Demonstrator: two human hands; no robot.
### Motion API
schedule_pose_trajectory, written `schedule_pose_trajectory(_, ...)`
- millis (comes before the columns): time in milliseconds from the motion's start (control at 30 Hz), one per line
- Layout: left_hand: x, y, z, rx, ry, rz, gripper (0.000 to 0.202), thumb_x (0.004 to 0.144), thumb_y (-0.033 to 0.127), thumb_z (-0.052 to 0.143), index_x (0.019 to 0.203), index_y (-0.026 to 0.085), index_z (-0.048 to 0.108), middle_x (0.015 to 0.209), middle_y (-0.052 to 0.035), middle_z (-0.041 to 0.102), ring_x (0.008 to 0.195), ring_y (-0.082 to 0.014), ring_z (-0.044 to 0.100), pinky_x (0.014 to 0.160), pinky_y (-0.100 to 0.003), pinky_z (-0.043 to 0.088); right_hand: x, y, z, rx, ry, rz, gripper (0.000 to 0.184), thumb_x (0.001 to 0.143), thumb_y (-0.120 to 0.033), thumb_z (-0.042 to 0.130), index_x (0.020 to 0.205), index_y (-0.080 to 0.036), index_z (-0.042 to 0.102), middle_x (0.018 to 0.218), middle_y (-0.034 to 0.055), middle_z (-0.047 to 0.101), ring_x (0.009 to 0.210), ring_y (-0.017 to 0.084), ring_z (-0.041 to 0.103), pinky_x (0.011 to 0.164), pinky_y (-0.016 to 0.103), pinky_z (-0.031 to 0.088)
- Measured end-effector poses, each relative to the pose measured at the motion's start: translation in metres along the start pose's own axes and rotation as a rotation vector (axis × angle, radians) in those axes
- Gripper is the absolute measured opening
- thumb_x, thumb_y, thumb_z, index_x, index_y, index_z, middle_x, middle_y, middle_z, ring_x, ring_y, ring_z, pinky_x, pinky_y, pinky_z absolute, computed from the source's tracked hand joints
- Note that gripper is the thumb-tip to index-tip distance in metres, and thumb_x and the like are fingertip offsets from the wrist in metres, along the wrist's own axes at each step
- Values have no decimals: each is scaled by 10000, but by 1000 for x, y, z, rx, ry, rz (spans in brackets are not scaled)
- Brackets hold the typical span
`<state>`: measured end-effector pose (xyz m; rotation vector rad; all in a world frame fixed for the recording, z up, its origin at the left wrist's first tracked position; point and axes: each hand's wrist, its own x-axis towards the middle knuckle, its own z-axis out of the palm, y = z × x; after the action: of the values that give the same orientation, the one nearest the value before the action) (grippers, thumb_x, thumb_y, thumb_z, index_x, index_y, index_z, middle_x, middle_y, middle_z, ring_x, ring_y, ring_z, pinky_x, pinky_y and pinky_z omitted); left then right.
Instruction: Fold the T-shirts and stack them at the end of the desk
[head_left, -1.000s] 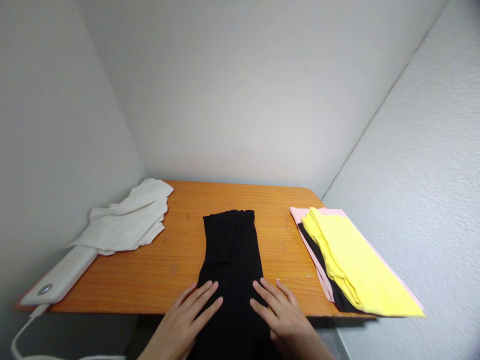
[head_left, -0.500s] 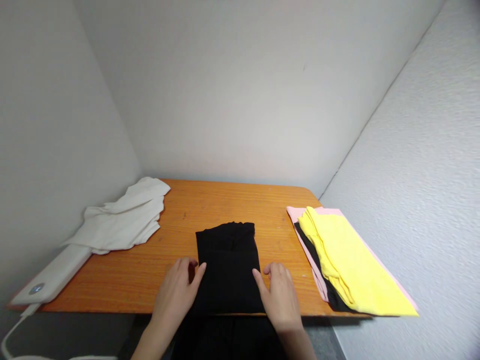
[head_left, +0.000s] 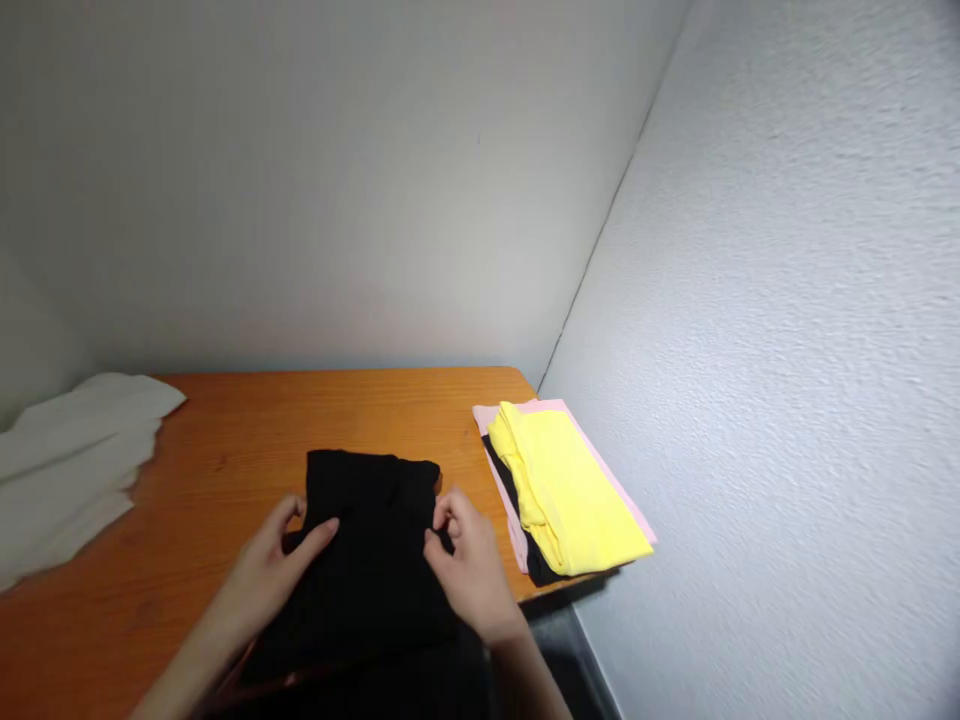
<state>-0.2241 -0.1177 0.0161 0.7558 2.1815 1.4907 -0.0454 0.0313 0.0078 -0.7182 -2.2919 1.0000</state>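
Note:
A folded black garment (head_left: 371,550) lies on the orange wooden table (head_left: 225,440) in front of me, its near end hanging over the table's front edge. My left hand (head_left: 281,560) grips the garment's left edge, thumb on top and fingers tucked under the cloth. My right hand (head_left: 465,560) pinches its right edge with curled fingers. Both hands sit at the sides of the fold, about the width of the garment apart.
A stack of folded clothes, yellow (head_left: 562,485) on top of black and pink, lies at the table's right end against the textured wall. A white garment (head_left: 67,460) lies at the left. Walls close in behind and to the right.
The view has swung to the right, so the white device at the left has left the frame. Both hands have closed on the black garment's side edges.

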Motion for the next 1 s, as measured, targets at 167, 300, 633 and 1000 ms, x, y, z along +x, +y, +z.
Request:
schedule_pose_trajectory(167,2,102,61,-254,-148,262,392,753,515,669,853,236,412,862,26,548,750,-141,583,632,-222,510,5,7,-104,245,366,-67,140,859,-284,564,972,-227,503,960,17,555,786,133,548,693,253,450)
schedule_pose_trajectory(300,4,144,131,-379,-274,393,453,778,485,667,997,259,342,985,3,529,733,-107,577,630,-210,495,0,38,-187,222,519,-75,299,827,-350,659,1078,-231,550,1120,66,572,759,129,567,660,262,468)
schedule_pose_trajectory(633,14,61,260,-72,-346,300,505,807,216,604,1214,191,305,1293,-177,441,1206,-288,513,1003,-422,410,-11,128,-188,-344,358,59,307,951,-363,563,1199,-184,575,1208,86,581,1006,197,602,855,396,533)
schedule_pose_trajectory(1000,15,50,256,-161,-461,202,528,837,325,585,1270,196,311,1089,-96,567,895,-203,620,835,-375,494,32,138,-153,-463,256,-110,583,874,-578,405,1337,-244,520,1403,131,486,1335,375,387,1069,612,306)
